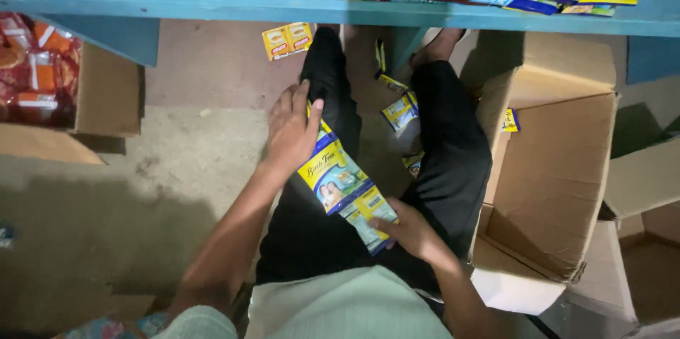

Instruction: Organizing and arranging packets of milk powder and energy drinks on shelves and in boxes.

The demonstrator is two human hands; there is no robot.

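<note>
Over the person's lap, a strip of sachets [345, 187] hangs between both hands. It could buckle or slip onto the floor [177, 169], since each grip pinches only an end. Left hand [290, 130] curls loosely around the top; right hand [411, 233] clasps the bottom beside an open box [559, 169].

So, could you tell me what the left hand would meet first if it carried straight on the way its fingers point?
Probably the yellow sachet pair lying on the floor ahead; the left hand points up-frame toward it and the blue shelf beyond. Depth is unclear, so it may pass above it.
</note>
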